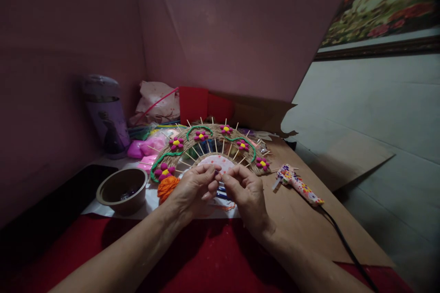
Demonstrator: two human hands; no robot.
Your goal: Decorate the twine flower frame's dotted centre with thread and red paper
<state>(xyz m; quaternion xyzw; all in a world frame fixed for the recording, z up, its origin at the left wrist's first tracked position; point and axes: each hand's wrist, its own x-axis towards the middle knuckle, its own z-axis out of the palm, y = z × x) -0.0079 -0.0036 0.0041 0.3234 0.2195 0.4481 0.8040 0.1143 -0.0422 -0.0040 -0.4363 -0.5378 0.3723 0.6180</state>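
Note:
A half-round woven craft piece [209,146] of brown twine on wooden sticks lies before me, trimmed with pink-and-yellow clay flowers and green clay vines. Its centre is a pink dotted half-disc [217,162]. My left hand [194,188] and my right hand [244,191] meet just below that centre, fingertips pinched together on a tiny dark bit that I cannot make out. An orange clay lump [167,187] sits beside my left hand.
A brown bowl [122,189] stands at the left, a purple bottle [107,114] behind it. A spotted glue gun [298,184] with a black cord lies at the right on cardboard [309,224]. Pink clay packets [148,146] and a red box [193,103] sit at the back.

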